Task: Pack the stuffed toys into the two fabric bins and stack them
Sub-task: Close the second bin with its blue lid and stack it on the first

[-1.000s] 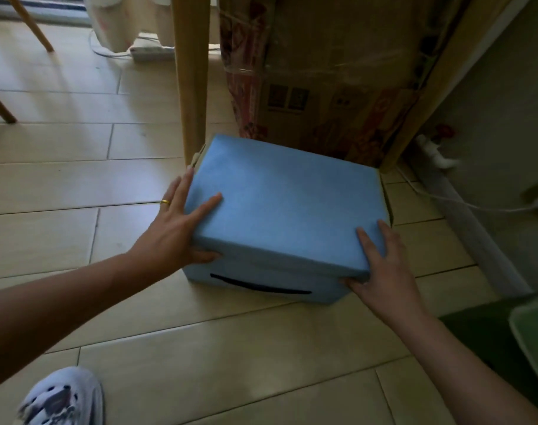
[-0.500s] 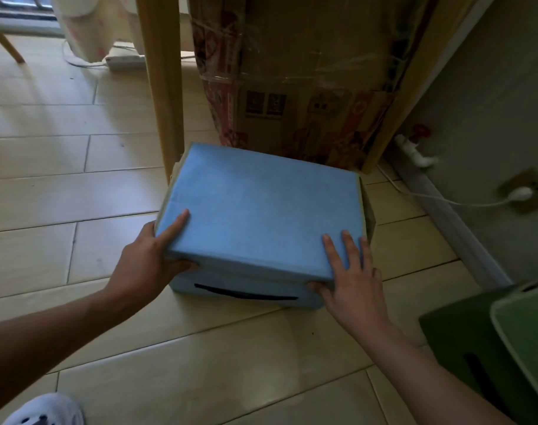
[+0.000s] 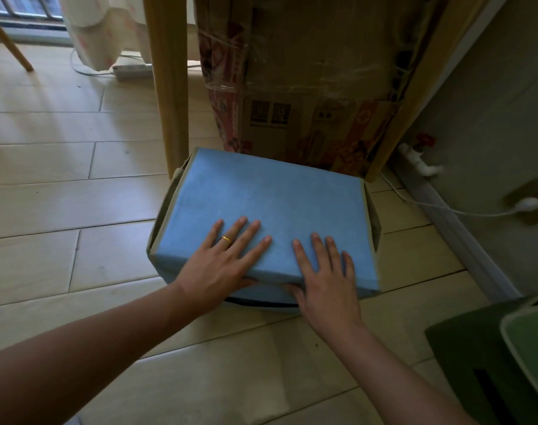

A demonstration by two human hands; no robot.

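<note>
A blue fabric bin (image 3: 270,194) with its lid closed sits on the tiled floor in front of a cardboard box. My left hand (image 3: 224,262) lies flat on the lid's near edge, fingers straight, thumb under the rim. My right hand (image 3: 322,271) lies beside it on the lid, fingers straight, thumb tucked under the front edge above the bin's dark handle. A green fabric bin (image 3: 488,357) stands at the lower right, partly cut off by the frame. No stuffed toys are visible.
A tall taped cardboard box (image 3: 307,87) stands right behind the blue bin. A wooden table leg (image 3: 169,87) rises at its left rear corner. A grey wall with a plugged-in white cable (image 3: 525,204) runs along the right. A power strip (image 3: 132,69) lies on the floor behind.
Both hands have slid from the lid's outer corners toward the middle of its front edge and now lie flat on top. The view has shifted slightly downward.
</note>
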